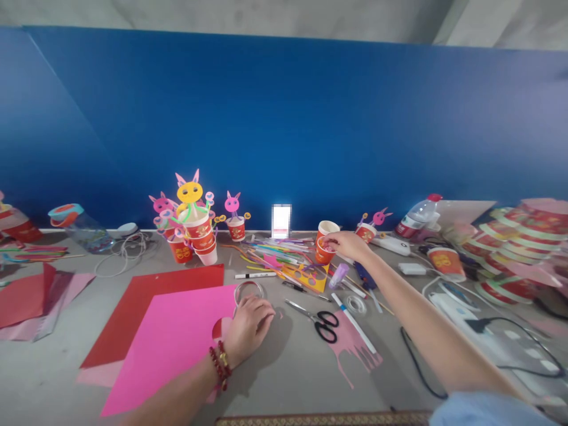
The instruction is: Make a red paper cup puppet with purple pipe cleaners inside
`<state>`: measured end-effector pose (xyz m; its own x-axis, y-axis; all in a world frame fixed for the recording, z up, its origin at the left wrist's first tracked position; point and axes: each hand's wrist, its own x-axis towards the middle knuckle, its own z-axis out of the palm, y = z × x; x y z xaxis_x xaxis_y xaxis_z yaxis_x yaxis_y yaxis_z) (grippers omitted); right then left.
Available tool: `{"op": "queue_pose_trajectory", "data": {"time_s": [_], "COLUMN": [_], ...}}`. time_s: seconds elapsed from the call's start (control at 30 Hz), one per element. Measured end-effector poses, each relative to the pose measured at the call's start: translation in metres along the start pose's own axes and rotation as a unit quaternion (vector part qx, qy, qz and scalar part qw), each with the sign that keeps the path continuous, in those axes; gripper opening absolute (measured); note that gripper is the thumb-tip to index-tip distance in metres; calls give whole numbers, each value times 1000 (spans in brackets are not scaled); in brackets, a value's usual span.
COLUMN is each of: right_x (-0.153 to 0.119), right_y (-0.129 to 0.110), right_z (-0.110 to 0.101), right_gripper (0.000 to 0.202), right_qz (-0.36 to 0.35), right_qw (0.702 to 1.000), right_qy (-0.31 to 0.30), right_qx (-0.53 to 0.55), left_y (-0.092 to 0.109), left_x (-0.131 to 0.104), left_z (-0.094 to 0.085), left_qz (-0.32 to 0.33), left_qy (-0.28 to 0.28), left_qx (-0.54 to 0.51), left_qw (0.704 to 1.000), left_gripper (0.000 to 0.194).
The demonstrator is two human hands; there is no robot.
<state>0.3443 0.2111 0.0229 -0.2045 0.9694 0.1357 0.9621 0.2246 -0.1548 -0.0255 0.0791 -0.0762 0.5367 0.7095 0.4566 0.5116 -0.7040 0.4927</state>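
Note:
My right hand [345, 244] reaches to the rim of a red paper cup [325, 255], its fingers bunched at the mouth; whatever they pinch is hidden. Behind that cup another paper cup [328, 228] stands upright. My left hand [251, 326] rests low on the table with curled fingers, and its underside is out of sight. Just beyond its knuckles lies a roll of tape [261, 286]. Bright pink paper [168, 337] is partly under my left wrist, overlapping a red sheet [115, 319]. To the right are black-handled scissors [326, 326] and a cut pink scrap [350, 349].
Colourful pipe cleaners [288, 251], a yellow cut-out sheet [317, 281] and a glue stick [339, 276] lie mid-table. Rabbit-faced cup figures [202, 234] stand at left. A plastic bottle [417, 218], stacked cups [523, 242] and a black cable [417, 367] occupy the right.

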Motion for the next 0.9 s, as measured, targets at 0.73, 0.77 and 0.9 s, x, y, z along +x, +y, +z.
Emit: {"op": "queue_pose_trajectory", "data": {"time_s": [0.73, 0.77, 0.9], "right_x": [-105, -110, -115], "right_y": [-156, -162, -169], "right_z": [45, 57, 83], "right_gripper": [12, 11, 10], "right_qz": [-191, -185, -149], "right_qw": [967, 968, 973], "right_qy": [-70, -74, -54], "right_qx": [152, 154, 168], "left_y": [2, 3, 6], "left_x": [0, 0, 0], "left_z": [-4, -4, -7], "left_qz": [-21, -23, -32], "left_qy": [6, 3, -3], "left_qx": [-5, -6, -6], "left_qw": [1000, 1000, 999], "left_gripper": [22, 22, 19]}}
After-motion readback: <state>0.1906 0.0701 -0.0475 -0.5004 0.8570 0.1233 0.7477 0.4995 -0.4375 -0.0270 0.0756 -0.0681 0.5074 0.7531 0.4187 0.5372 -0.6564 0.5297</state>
